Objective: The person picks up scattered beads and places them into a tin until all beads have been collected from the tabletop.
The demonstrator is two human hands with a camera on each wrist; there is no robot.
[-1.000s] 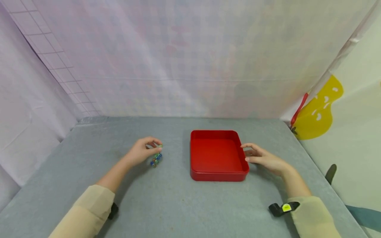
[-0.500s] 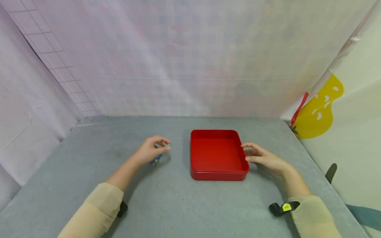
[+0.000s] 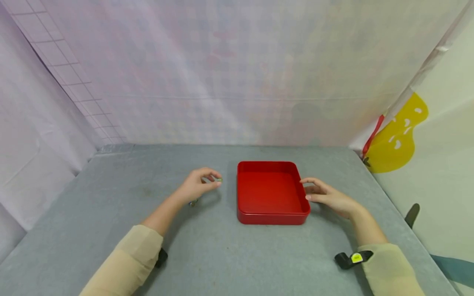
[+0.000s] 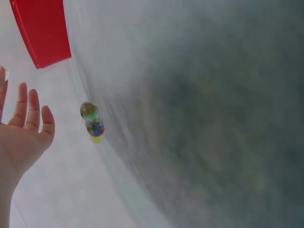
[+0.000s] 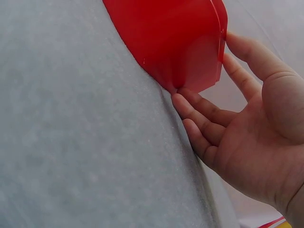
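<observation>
Glass marble pinched in left hand, opposite relaxed right hand with fingers touching the red square box, now carried rightward, farther from the other marbles on the desk and nearer the box, apparently mid-transfer.

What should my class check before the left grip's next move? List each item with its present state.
1. Left grip pinches a marble: ok.
2. Box sits with its open side up: ok.
3. Right grip touches the box's right side: ok.
4. Held marble is over the box: not ok; it is left of the rim.
5. Loose marbles can be counted: cannot tell; they overlap, and the left grip partly hides them in the head view.
</observation>
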